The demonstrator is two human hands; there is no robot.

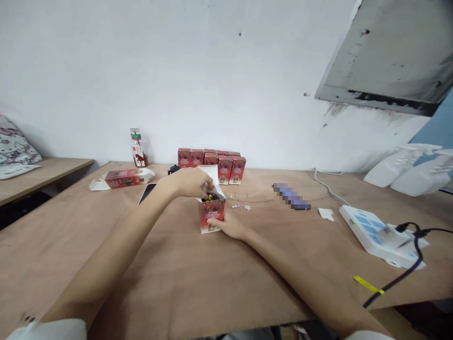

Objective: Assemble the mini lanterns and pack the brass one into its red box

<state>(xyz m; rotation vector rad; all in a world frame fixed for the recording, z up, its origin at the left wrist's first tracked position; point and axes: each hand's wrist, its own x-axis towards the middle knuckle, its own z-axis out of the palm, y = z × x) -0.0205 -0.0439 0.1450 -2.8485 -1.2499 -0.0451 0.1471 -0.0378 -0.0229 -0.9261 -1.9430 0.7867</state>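
Observation:
A small red printed box [211, 211] stands upright on the wooden table [177, 278], its white top flap raised. My left hand [189, 182] hovers over the box mouth, fingers pinched on a dark, gold-flecked item that sits partly inside. My right hand [228, 224] wraps the box's lower right side and steadies it. Behind stand several closed red boxes [221, 165] in a cluster.
A flattened red box [122, 178] lies at back left beside a small bottle [137, 148] and a dark phone [146, 192]. Small white bits [239, 206] lie right of the box. A white power strip [380, 235] with a black cable sits at right.

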